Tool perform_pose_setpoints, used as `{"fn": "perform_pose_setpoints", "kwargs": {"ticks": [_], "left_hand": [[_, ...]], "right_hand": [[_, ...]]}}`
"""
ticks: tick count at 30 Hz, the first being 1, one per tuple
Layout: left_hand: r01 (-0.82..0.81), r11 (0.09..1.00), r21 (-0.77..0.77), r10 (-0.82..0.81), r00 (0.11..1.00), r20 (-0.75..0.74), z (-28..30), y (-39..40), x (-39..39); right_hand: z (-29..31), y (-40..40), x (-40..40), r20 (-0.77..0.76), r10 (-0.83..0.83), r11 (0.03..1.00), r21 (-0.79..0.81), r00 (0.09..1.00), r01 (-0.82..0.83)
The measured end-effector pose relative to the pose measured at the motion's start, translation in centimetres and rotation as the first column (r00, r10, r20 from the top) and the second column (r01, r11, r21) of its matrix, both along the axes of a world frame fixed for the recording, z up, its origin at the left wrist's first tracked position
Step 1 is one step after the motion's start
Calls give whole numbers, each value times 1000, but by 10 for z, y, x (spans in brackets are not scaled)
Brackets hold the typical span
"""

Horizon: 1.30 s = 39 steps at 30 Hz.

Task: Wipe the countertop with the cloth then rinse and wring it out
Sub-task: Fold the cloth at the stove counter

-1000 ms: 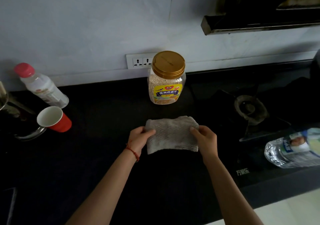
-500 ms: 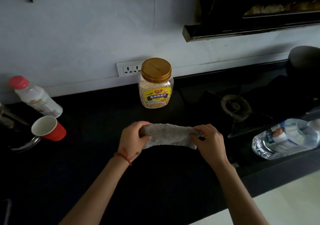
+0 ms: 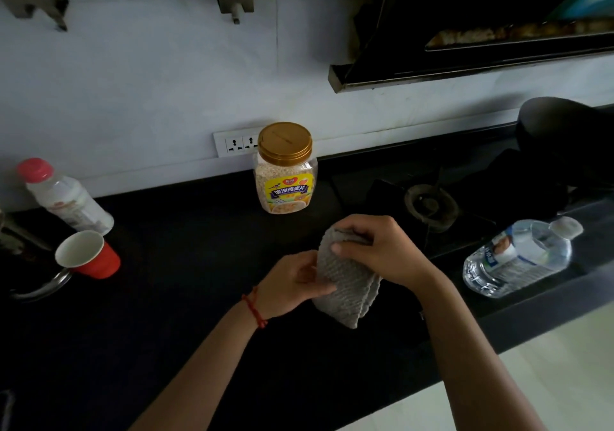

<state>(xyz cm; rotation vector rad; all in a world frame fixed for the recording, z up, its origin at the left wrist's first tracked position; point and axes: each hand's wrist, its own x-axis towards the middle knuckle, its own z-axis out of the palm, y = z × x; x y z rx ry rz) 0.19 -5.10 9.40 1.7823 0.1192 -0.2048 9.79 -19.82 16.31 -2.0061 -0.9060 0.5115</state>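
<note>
A grey textured cloth (image 3: 349, 284) is folded into a thick narrow pad and held above the black countertop (image 3: 172, 297), hanging down and to the right. My right hand (image 3: 382, 251) grips its upper end from above. My left hand (image 3: 295, 284), with a red string on the wrist, holds its left side between thumb and fingers. Part of the cloth is hidden under both hands.
An oat jar with a gold lid (image 3: 285, 168) stands behind the hands by a wall socket (image 3: 237, 144). A red cup (image 3: 88, 256) and a pink-capped bottle (image 3: 64, 198) lie at left. A gas burner (image 3: 430, 203) and a lying water bottle (image 3: 518, 257) are at right.
The cloth was spread flat between both hands, then folded into a strip. Now it is folded again into a pad, with the hands brought close together.
</note>
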Motion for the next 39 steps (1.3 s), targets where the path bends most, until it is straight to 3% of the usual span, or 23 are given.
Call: {"fn": "perform_pose_setpoints", "kwargs": {"ticks": [2,4,6,8,9,11,12,14,16,18,20,23,27,30,32,34,35,37,39], "left_hand": [[-32,998,-56,31,999,-18,2,-3,-1],[-64,989,-135,58,997,-47,7,-6,-4],[-110,971,-212,93,992,-85,10,-9,-8],[-168,947,-275,144,984,-107,10,-14,-11],[-207,929,-306,177,977,-122,9,-16,-13],[-312,888,-338,266,948,-177,10,-20,-15],[-364,868,-338,306,928,-214,9,-21,-16],[-451,827,-337,360,884,-299,8,-22,-16],[-484,824,-296,385,860,-334,5,-21,-15],[-485,841,-239,395,854,-338,0,-21,-15],[-418,891,-179,358,888,-288,-5,-22,-17],[-237,969,-72,222,959,-176,-9,-22,-18],[18,977,213,2,996,-93,-8,-27,-15],[93,888,451,-90,996,-27,-8,-36,-13],[69,833,550,-113,993,46,-11,-39,-14],[23,849,528,-106,986,127,-18,-39,-13],[35,889,456,-107,985,133,-20,-40,-12],[119,977,175,-134,988,77,-18,-48,-12],[136,988,-76,-135,991,17,-14,-64,-13]], "right_hand": [[-1,-8,1,-126,-102,991,75,987,112],[-7,-18,-1,-338,-235,945,139,911,295],[-24,-27,-6,-721,-223,854,179,656,488],[-45,-33,-20,-943,-103,808,105,316,579],[-54,-36,-30,-973,-68,819,72,220,570],[-66,-38,-49,-987,-18,851,69,161,520],[-68,-38,-57,-985,-11,850,82,173,521],[-68,-35,-67,-954,-43,820,136,296,556],[-67,-32,-70,-861,-214,789,127,462,601],[-70,-30,-72,-740,-399,760,64,542,647],[-72,-33,-75,-685,-459,737,61,565,673],[-73,-43,-78,-620,-399,813,103,676,574],[-67,-54,-83,-268,-378,926,-94,886,367],[-68,-57,-90,84,-402,877,-252,912,409],[-71,-63,-94,222,-417,838,-282,881,467],[-79,-76,-95,202,-447,848,-214,871,485],[-80,-83,-96,117,-472,860,-158,874,486],[-77,-93,-100,-224,-512,854,-29,830,519],[-77,-99,-105,-546,-465,797,85,697,598]]}}
